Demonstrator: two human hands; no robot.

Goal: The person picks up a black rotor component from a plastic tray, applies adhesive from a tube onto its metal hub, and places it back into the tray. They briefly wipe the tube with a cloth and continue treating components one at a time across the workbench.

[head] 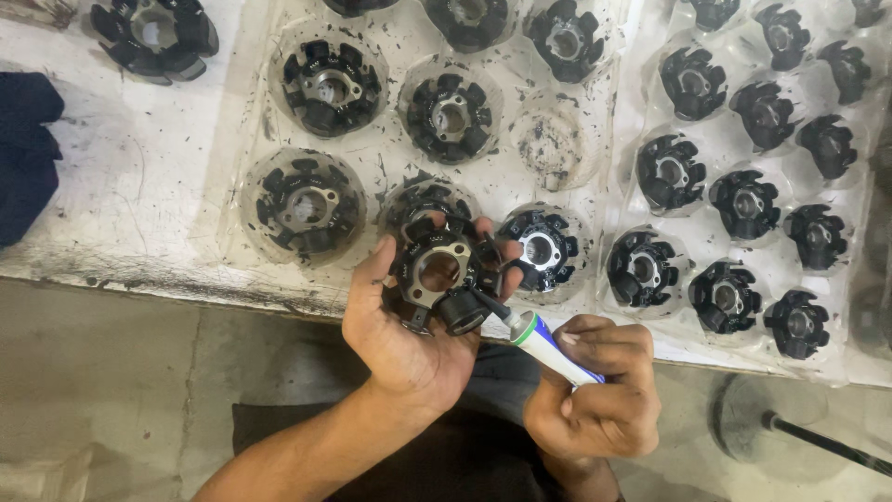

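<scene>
Hands meet at the table's near edge. The right hand (595, 395), lowest in the head view, is curled tight around a small white tube with green and blue bands (550, 346), its dark nozzle touching the rim of a black stator core (439, 274). The left hand (409, 321) cradles that core in a half-open grip, thumb along the left side, fingertips (483, 228) hooked over the far rim, so the round centre hole faces up. The core is held just above the edge of the worn white table (139, 186).

Beyond it, a clear plastic tray (390, 153) holds more black cores in round pockets; 1 pocket (553, 139) shows only dark smears. To the right, a 2nd tray (743, 186) carries further rows of cores. At far left, a loose core (153, 37) sits on the table near a dark blue cloth (26, 149).
</scene>
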